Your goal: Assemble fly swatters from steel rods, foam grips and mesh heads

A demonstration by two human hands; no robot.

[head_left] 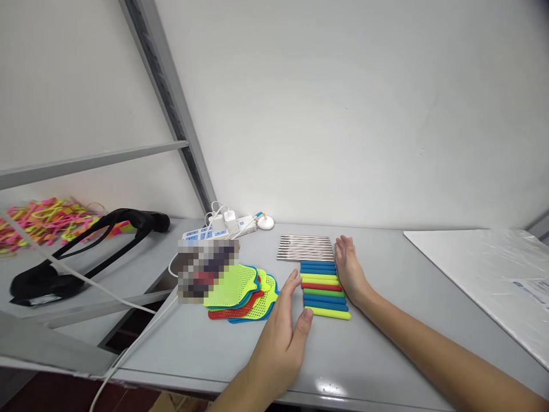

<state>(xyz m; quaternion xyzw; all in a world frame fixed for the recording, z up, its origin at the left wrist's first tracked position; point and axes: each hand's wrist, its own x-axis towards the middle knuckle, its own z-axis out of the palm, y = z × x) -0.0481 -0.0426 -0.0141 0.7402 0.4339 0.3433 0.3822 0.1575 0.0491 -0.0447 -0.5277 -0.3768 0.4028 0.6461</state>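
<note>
A row of several coloured handles (325,289), blue, yellow, red and green, lies side by side on the grey table (386,343), with shiny metal rods (305,248) sticking out at the far end. My left hand (281,337) rests flat against the row's left side, fingers stretched, thumb touching the nearest yellow handle. On the right side my right hand (349,269) lies open along the handles. Neither hand holds anything.
A pile of mesh swatter heads (242,292), yellow, blue and red, lies left of the handles. A power strip with plugs (218,228) sits at the back. A white sheet (484,269) covers the right. A black strap (86,246) and coloured bands (43,217) lie far left.
</note>
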